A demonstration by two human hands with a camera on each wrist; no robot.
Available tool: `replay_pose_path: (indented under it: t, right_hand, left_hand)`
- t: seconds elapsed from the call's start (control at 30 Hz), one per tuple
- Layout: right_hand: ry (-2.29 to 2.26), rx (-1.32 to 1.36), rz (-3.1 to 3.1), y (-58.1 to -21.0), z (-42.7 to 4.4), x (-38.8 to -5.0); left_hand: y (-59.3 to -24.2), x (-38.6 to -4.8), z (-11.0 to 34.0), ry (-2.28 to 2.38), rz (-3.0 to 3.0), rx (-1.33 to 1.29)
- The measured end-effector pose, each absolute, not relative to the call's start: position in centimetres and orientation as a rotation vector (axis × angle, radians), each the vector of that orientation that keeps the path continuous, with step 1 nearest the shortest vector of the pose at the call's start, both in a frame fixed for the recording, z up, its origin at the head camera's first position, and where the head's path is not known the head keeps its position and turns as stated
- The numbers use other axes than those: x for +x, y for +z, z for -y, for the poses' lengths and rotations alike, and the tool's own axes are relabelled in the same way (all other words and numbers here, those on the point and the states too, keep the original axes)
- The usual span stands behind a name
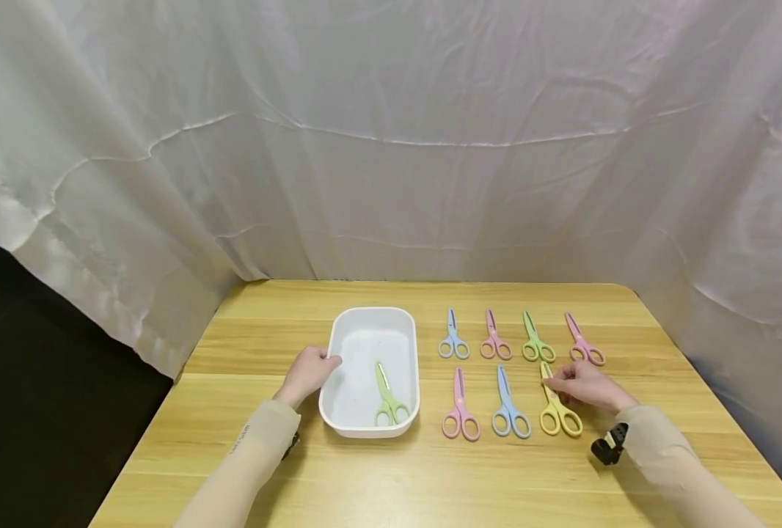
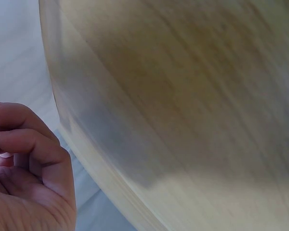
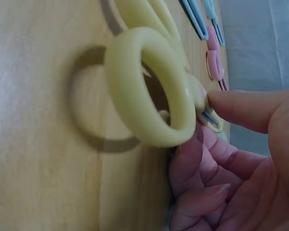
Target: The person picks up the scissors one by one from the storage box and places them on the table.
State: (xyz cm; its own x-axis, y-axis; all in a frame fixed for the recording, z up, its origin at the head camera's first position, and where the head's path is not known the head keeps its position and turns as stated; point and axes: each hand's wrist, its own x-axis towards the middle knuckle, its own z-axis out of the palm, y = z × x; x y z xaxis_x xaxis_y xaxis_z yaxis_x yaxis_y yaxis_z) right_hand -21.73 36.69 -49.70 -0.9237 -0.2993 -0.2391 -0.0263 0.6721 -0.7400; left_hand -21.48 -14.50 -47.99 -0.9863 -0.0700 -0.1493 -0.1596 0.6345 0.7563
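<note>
My left hand point(image 1: 308, 375) grips the left rim of a white tray point(image 1: 369, 432), its thumb over the edge. In the left wrist view the fingers of that hand point(image 2: 33, 163) are curled, and the tray is out of sight. Inside the tray, toward its lower right, lies a pair of green scissors point(image 1: 386, 396). My right hand point(image 1: 589, 385) pinches yellow scissors point(image 1: 552, 396) by the blade part between thumb and fingers. The right wrist view shows a yellow handle loop point(image 3: 120, 86) close to the camera, its shadow on the wood.
Front row, beside the yellow pair: pink scissors point(image 1: 459, 403) and blue scissors point(image 1: 505, 403). Behind lie blue scissors point(image 1: 453, 336), pink scissors point(image 1: 493, 337), green scissors point(image 1: 534, 339) and more pink scissors point(image 1: 581, 341). A pale curtain point(image 1: 430, 205) hangs behind the wooden table point(image 1: 391, 484).
</note>
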Motion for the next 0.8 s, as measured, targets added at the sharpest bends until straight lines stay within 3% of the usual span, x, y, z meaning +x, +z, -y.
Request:
replay_pose_path:
  t: [0.5, 0.8]
  right_hand:
    - [-1.128, -0.229, -2.515, -49.2, -36.3, -21.8]
    - [-0.845, -0.201, -2.709, -48.6, -35.3, -21.6]
  left_hand:
    - [-48.4, -21.9, 14.4, 1.276, -2.755, -0.2]
    - [-48.5, -21.9, 14.5, 1.274, -2.76, -0.206]
